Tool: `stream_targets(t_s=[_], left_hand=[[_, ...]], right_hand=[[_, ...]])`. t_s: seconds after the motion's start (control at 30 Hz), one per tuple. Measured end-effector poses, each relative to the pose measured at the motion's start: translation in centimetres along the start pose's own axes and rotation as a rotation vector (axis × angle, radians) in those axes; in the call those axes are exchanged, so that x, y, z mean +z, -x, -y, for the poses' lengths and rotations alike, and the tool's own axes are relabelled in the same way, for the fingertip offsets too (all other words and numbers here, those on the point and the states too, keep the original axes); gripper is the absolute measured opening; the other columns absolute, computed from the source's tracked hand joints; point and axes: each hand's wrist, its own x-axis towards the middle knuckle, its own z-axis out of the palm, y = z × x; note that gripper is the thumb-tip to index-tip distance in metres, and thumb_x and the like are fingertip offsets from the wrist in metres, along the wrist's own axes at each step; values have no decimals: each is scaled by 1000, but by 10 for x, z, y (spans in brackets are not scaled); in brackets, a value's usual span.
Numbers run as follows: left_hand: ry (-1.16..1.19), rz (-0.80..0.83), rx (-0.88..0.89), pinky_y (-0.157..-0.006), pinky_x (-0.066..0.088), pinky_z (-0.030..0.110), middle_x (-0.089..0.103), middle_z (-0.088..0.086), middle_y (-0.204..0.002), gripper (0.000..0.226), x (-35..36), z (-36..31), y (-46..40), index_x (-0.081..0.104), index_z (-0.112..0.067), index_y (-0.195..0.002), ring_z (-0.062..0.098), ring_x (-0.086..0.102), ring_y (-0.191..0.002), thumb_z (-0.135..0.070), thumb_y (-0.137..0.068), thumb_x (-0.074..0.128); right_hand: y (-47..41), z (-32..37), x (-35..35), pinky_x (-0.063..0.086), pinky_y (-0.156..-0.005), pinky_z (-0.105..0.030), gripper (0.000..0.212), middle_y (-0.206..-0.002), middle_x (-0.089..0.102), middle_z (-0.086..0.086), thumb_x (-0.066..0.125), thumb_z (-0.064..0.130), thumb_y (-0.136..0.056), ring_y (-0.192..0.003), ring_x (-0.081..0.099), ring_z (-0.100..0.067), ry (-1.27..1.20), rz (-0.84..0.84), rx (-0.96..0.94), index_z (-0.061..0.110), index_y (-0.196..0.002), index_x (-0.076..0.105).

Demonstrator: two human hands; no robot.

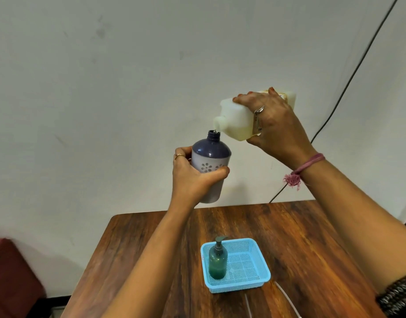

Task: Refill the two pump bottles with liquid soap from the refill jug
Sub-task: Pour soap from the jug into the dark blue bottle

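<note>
Head view: refill jug tipped over an open purple bottle, both held in the air above the table.
Left hand [193, 177] wrapped around purple bottle [210, 157], cap off, upright. Right hand [275, 125] clamped on white refill jug [234, 118], tilted, spout just above bottle neck. Green pump bottle [217, 260] stands in blue basket [254, 283] on wooden table [300, 237].

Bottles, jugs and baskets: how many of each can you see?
Bottles: 2, a purple bottle held in the left hand, a green bottle in the basket
Jugs: 1, white jug in the right hand
Baskets: 1, blue basket
Total: 4
</note>
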Motion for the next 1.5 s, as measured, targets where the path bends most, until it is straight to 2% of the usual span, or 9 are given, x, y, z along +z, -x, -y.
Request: stream_targets(t_s=[0.2, 0.77, 1.5], left_hand=[[2, -7, 3, -62, 44, 10, 52, -2, -113, 73, 0, 1, 1, 37, -26, -113, 8, 56, -90, -22, -60, 86], [32, -9, -1, -66, 46, 13, 53, -1, -113, 73, 0, -1, 2, 38, -26, -113, 9, 57, -92, -20, -59, 87], [20, -13, 4, -62, 44, 11, 52, -3, -112, 73, 0, -4, 4, 37, -26, -113, 7, 56, -90, -21, -60, 87]], right_hand=[[-1, 0, -1, 27, -109, -49, 70, -124, 61, -14, 80, 3, -63, -116, 56, -35, 18, -4, -14, 8, -128, 55], [-1, 1, -4, 25, -110, -47, 71, -125, 61, -13, 81, 3, -62, -116, 56, -35, 29, -10, -16, 8, -128, 54], [-2, 1, -6, 26, -110, -48, 72, -125, 61, -13, 82, 2, -62, -116, 56, -35, 39, -14, -31, 8, -128, 54]])
